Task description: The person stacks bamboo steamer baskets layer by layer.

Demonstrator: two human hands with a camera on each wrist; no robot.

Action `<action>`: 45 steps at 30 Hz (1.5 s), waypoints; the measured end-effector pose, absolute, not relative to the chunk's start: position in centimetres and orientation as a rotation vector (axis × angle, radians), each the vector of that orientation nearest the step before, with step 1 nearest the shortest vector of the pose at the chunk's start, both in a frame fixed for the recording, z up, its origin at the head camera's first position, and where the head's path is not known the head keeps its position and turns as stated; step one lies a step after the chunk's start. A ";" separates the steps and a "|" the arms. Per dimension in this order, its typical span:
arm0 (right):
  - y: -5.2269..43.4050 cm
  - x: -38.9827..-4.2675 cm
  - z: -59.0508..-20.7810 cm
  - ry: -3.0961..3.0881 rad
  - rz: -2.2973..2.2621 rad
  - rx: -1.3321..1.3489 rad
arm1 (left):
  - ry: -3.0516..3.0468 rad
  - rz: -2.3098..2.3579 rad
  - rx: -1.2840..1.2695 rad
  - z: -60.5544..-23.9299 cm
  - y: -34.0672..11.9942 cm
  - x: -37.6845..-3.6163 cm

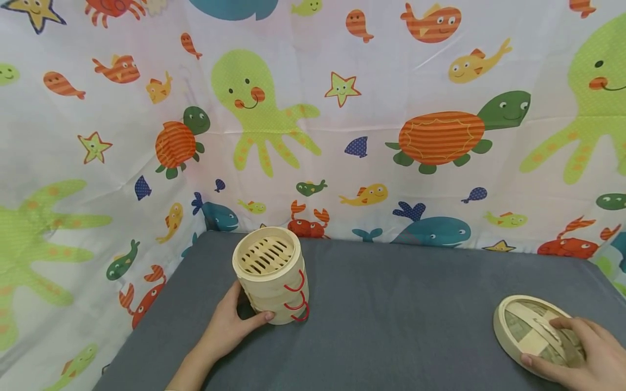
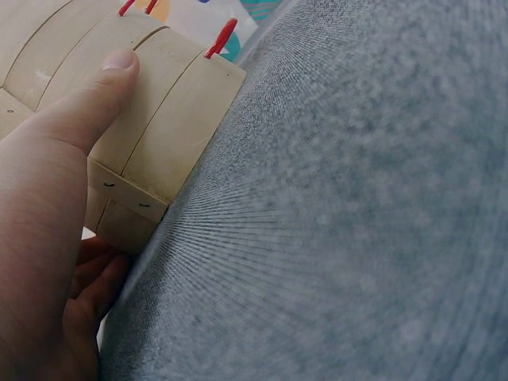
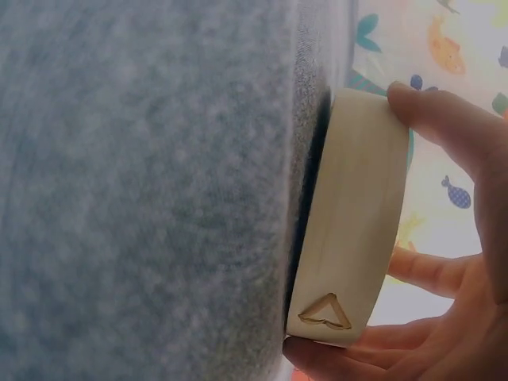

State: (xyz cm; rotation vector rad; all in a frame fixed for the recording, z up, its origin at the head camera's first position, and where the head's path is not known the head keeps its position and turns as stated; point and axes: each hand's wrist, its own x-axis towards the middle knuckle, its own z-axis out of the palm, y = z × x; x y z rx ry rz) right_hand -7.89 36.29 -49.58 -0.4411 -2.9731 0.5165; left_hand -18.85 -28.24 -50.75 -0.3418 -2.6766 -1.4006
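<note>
A stack of round bamboo steamer baskets [image 1: 274, 290] stands at the left of the grey cloth, slatted tier uppermost, with red loops down its right side. My left hand [image 1: 232, 326] grips its lower part. In the left wrist view the thumb [image 2: 115, 75] presses the baskets' wall and the other fingers go round behind, partly hidden. Far to the right, my right hand [image 1: 587, 347] holds the woven bamboo steamer lid [image 1: 520, 339] from above by its edges. The right wrist view shows the lid's pale rim [image 3: 353, 214] close over the cloth, with a dark shadow beneath.
Grey cloth [image 1: 386, 315] covers the table between the baskets and the lid. A white curtain [image 1: 303, 49] printed with sea animals hangs along the back and left edges of the table.
</note>
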 end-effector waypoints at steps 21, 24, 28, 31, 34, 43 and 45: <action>33.3 -10.7 -46.0 -3.094 0.589 -0.159 | -2.659 -1.411 -0.348 -50.6 -28.3 -19.1; 32.3 -11.3 -45.7 -3.105 0.617 -0.136 | -2.655 -1.416 -0.355 -50.7 -28.3 -19.1; 31.1 -11.9 -45.6 -3.078 0.648 -0.090 | -2.656 -1.422 -0.363 -51.0 -28.3 -19.1; 30.0 -12.1 -45.5 -3.035 0.696 -0.048 | -2.653 -1.422 -0.369 -51.2 -28.3 -19.0; 28.8 -12.4 -45.2 -2.995 0.739 -0.018 | -2.649 -1.420 -0.373 -51.1 -28.4 -18.9; 25.4 -13.9 -44.3 -2.940 0.796 0.062 | -2.655 -1.419 -0.377 -51.0 -28.4 -19.0; 24.8 -14.1 -44.3 -2.928 0.804 0.076 | -2.657 -1.413 -0.382 -51.1 -28.4 -18.9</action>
